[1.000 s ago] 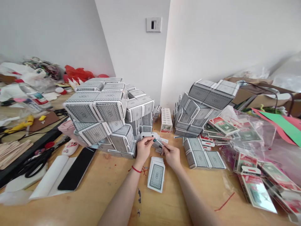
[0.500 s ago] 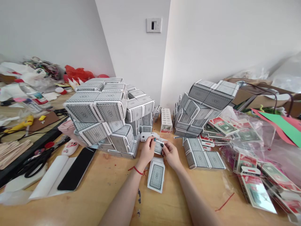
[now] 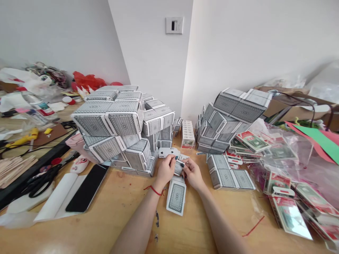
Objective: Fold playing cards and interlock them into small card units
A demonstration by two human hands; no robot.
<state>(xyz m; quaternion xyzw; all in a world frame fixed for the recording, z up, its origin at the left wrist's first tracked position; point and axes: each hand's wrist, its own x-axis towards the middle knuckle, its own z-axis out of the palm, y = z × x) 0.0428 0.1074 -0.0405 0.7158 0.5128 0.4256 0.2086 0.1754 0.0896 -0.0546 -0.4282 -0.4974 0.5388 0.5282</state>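
Between my two hands is a playing card [image 3: 178, 168] with a grey patterned back. My left hand [image 3: 166, 170] pinches its left side, and my right hand [image 3: 192, 173] grips its right side; whether it is one card or several I cannot tell. Just below lies a small stack of playing cards [image 3: 176, 198], backs up. Behind my left hand a two of spades [image 3: 166, 152] lies face up, partly covered by my fingers. Blocks folded from cards rise in a large stack [image 3: 124, 123] on the left and another stack [image 3: 225, 123] on the right.
A joined pair of card blocks [image 3: 230, 174] stands right of my hands. Red card boxes [image 3: 291, 208] and plastic wrap fill the far right. On the left lie a black phone [image 3: 87, 188], scissors [image 3: 45, 180] and a yellow glue gun [image 3: 25, 139]. A clear pack [image 3: 187, 134] stands behind.
Both hands stay nearly in place, with a slight shift of the fingers on the card. The whole view has moved very slightly.
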